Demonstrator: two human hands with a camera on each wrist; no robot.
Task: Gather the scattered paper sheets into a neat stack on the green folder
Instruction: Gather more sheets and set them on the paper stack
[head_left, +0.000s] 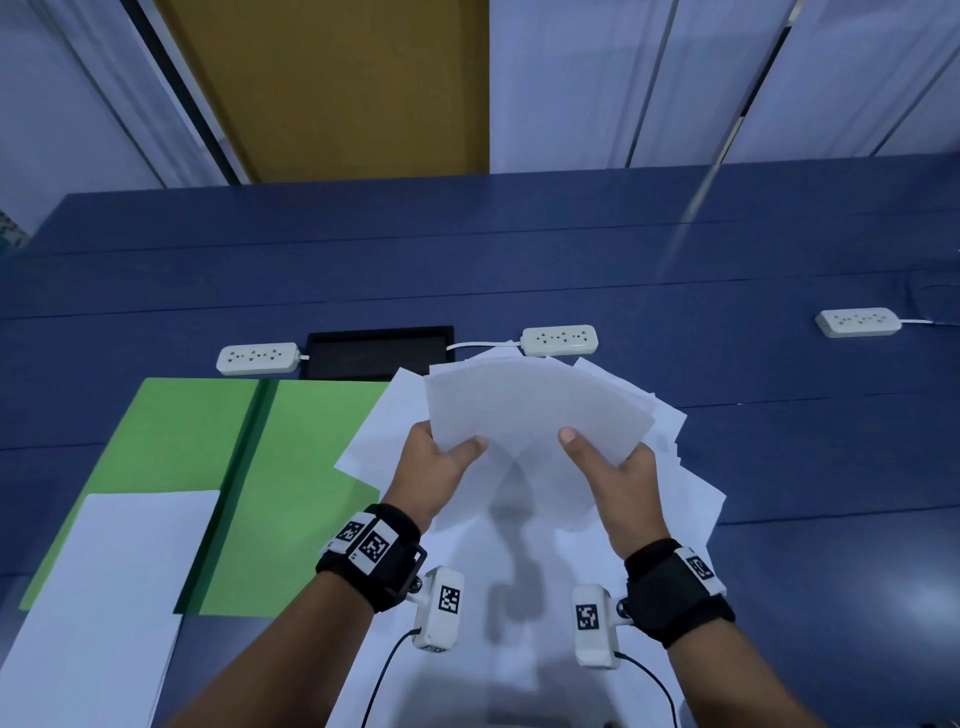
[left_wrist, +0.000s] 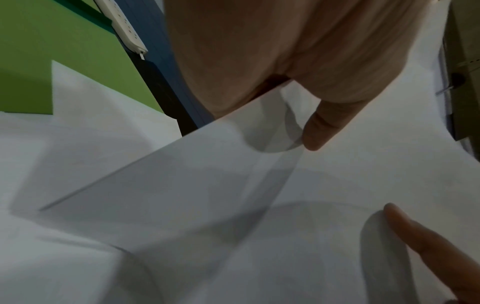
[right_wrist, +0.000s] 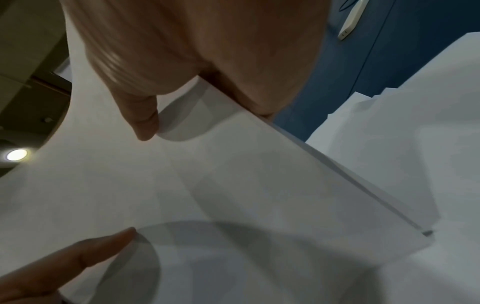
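Paper sheets (head_left: 535, 405), white, unevenly fanned, between both hands (head_left: 524, 467)

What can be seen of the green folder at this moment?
The green folder lies open and flat on the blue table, to the left of both hands, with a darker green spine strip running between its two bright green panels. The surface looks smooth and matte, like card or plastic. A white sheet covers the near part of its left panel, and scattered white sheets overlap the right panel's right edge. Its far edge lies close to a black recessed panel and a white power strip. Neither hand touches it.
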